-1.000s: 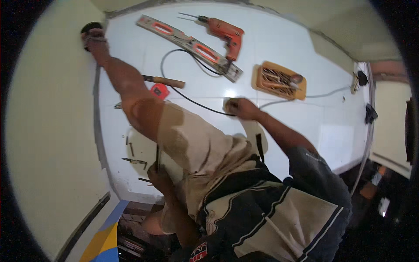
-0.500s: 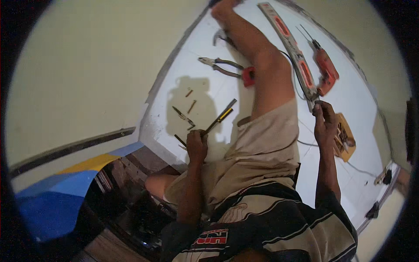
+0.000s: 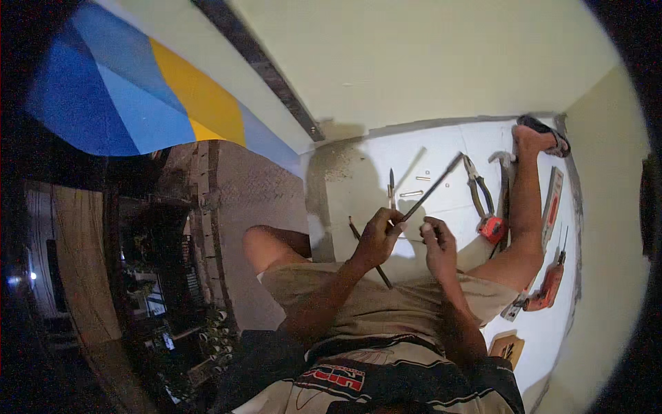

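Note:
My left hand is closed around a long dark rod with a thicker grey far end, which slants up to the right over the white floor. Close by on the right, my right hand has its thumb and fingertips pinched together; anything between them is too small to make out. Beyond the hands lie a slim pointed tool and several small brass-coloured pieces, among them a bolt. A dark stick passes beneath my left wrist toward my shorts.
To the right lie pliers, a red tape measure and a hammer. Past my outstretched leg are a spirit level, a red drill and a tan box. Walls border the floor; a dark drop-off opens at left.
The view has swung to the left. My right hand has come from beside the spirit level to near my left hand, and the rod in the left hand is now raised.

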A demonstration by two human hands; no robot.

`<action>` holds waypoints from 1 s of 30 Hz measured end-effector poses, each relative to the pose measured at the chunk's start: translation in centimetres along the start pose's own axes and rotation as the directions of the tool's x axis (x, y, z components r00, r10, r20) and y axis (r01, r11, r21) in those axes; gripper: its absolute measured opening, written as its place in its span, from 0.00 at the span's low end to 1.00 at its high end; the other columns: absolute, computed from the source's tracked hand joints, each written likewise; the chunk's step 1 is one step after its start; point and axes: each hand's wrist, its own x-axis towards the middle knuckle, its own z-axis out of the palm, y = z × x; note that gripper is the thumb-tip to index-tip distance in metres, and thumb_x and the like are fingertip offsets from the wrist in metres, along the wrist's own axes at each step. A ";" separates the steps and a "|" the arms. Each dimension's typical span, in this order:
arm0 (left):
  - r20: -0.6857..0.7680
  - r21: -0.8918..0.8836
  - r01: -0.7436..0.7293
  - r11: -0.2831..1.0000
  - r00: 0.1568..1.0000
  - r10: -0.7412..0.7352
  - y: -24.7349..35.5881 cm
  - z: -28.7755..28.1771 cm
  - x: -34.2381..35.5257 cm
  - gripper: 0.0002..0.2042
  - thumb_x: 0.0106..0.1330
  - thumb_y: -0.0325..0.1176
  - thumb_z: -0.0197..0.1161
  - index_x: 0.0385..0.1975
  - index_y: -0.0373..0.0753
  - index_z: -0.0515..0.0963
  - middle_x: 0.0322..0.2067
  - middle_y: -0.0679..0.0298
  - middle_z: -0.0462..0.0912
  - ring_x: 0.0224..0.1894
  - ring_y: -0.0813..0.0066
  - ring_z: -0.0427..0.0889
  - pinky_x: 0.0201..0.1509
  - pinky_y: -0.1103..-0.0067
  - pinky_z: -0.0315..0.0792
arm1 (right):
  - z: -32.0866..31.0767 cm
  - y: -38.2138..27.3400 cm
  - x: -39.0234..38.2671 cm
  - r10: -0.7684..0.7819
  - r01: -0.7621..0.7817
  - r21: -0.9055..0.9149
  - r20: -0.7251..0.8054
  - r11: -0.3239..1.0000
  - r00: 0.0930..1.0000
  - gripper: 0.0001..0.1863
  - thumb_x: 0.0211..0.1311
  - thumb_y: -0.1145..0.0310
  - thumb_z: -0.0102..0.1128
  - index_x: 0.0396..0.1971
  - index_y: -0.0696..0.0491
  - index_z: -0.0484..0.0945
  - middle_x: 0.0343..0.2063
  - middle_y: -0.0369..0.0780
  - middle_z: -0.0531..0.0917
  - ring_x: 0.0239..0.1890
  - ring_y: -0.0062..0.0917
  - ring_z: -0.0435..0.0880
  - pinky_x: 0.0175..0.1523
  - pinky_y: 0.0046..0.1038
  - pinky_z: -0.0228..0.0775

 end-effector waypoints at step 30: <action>0.155 -0.739 0.158 -0.655 0.986 0.062 -4.8 -6.1 -8.2 0.28 0.79 0.48 0.35 0.62 0.27 0.64 0.46 0.48 0.81 0.52 0.54 0.83 0.66 0.57 0.71 | 21.9 -8.7 8.4 -0.091 0.084 0.037 0.245 0.996 0.965 0.17 0.71 0.60 0.55 0.36 0.62 0.80 0.21 0.39 0.83 0.16 0.18 0.74 0.23 0.22 0.67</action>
